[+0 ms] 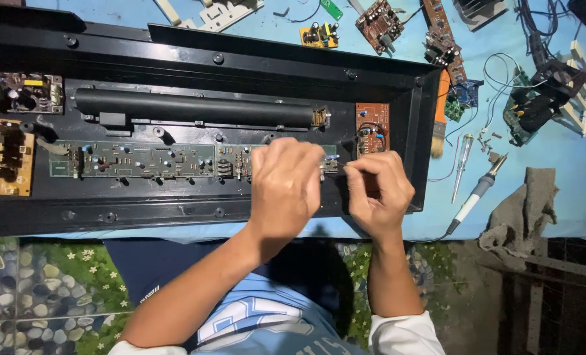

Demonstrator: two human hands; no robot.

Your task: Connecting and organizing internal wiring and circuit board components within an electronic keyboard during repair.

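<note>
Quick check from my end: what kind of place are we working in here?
Most likely an electronics repair bench, perhaps in a home. Both hands, left hand and right hand, work on a long green circuit board inside an opened black casing; a soldering iron and loose circuit boards lie on the blue tabletop.

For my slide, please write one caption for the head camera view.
Both hands, left hand and right hand, work at the long green circuit board inside an opened black casing.

L hand (285,187) + R hand (377,192) | pinching at green board (142,160) end
</note>
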